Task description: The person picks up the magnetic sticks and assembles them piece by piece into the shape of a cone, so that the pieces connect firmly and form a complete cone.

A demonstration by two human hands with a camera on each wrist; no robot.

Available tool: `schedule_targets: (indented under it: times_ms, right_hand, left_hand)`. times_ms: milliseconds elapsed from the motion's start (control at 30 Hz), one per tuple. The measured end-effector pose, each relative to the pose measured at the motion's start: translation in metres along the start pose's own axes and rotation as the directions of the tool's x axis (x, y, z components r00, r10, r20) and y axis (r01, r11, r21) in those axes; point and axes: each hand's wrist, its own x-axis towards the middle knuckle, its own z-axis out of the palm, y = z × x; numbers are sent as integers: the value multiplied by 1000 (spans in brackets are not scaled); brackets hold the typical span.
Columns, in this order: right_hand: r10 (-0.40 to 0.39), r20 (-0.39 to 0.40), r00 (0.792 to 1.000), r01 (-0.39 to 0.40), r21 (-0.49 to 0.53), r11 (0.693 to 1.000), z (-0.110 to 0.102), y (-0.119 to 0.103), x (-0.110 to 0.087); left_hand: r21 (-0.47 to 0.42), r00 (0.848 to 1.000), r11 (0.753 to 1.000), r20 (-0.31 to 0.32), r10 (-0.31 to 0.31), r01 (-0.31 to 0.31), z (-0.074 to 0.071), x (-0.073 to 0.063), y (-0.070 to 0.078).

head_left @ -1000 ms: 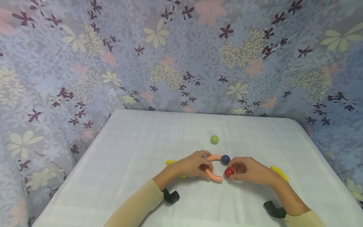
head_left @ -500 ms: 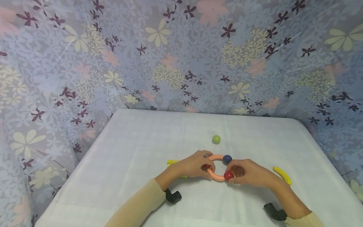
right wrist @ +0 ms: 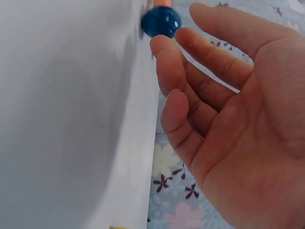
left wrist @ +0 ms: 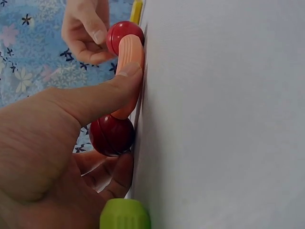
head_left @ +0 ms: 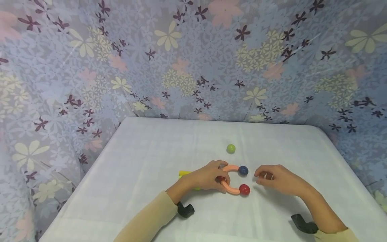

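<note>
My left hand (head_left: 208, 176) holds an open ring of two curved orange rods and balls on the table. Its thumb presses the near orange rod (left wrist: 129, 55), with fingers curled behind a dark red ball (left wrist: 112, 137) that sits between the rods. A bright red ball (head_left: 244, 189) caps the near rod's free end, and a blue ball (head_left: 243, 170) the far orange rod (head_left: 231, 167). A gap separates these two balls. Apart from them, to the right, my right hand (head_left: 279, 179) hovers with loosely bent fingers and nothing in it.
A light green ball (head_left: 231, 148) lies farther back on the white table (head_left: 169, 141). Yellow (head_left: 184, 173) and green (left wrist: 125, 214) pieces lie beside the left wrist, partly covered. A yellow piece (left wrist: 137, 10) lies on the right side. Floral cloth (head_left: 193, 67) hangs behind the table.
My right hand brought the bright red ball against the near rod's end, let go of it and drew away to the right. My left hand has stayed in place.
</note>
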Motion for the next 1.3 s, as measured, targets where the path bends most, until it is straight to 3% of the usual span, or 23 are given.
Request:
schedule_targets:
  times_ms: [133, 300, 533, 933, 1100, 1300]
  right_hand:
    - [67, -18, 998, -67, 6, 998, -2, 5, -4]
    - [137, -64, 989, -138, -13, 990, 0, 12, -10]
    - [233, -161, 959, -244, -52, 968, -4, 34, -21]
    - [289, -207, 935, -307, -62, 950, -27, 57, -41]
    - [354, -174, 919, -375, -107, 921, -39, 68, -53]
    - [392, -60, 918, -397, -124, 910, -47, 80, -65]
  left_hand:
    - [3, 1000, 1000, 5, 1, -1, 0, 1, 1]
    - [17, 999, 999, 6, -42, 42, 2, 3, 2]
    - [77, 996, 993, -6, -89, 89, 7, 4, 5]
    - [64, 994, 992, -20, -109, 110, 7, 5, 5]
    - [63, 994, 992, -18, -105, 106, 6, 4, 6]
    - [62, 995, 993, -18, -101, 102, 6, 4, 7]
